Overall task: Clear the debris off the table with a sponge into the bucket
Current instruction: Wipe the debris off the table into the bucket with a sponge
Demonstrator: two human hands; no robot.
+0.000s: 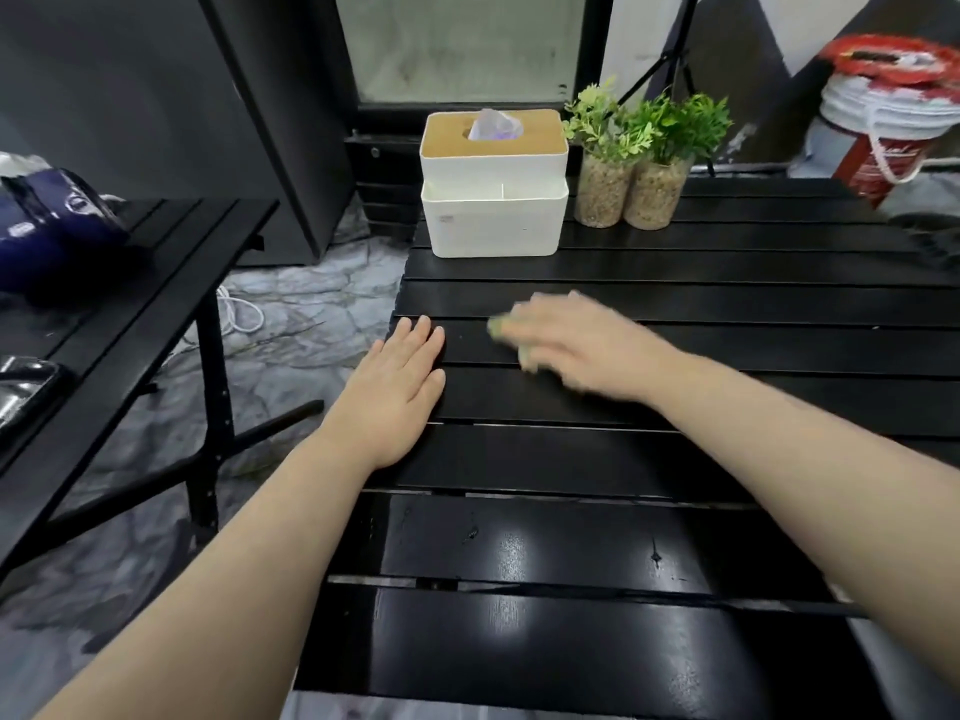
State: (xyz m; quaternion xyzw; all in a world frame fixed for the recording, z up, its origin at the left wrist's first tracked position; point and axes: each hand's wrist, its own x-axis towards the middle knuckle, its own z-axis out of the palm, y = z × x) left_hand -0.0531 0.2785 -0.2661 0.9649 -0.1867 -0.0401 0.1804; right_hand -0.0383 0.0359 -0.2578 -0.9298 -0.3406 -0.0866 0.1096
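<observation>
My right hand [576, 345] presses a greenish-yellow sponge [506, 337] flat on the black slatted table [571, 543]; only the sponge's left edge shows under the fingers, and the hand is blurred. My left hand [397, 392] lies flat, fingers together, at the table's left edge, a short way left of the sponge. I cannot make out any debris on the dark slats. A white bucket with a red lid [888, 111] stands off the table at the far right.
A white tissue box with a wooden top [493, 184] and two small potted plants [634, 163] stand along the table's far edge. A second black table [130, 324] with a dark blue bag [52, 236] is on the left, across a gap of marbled floor.
</observation>
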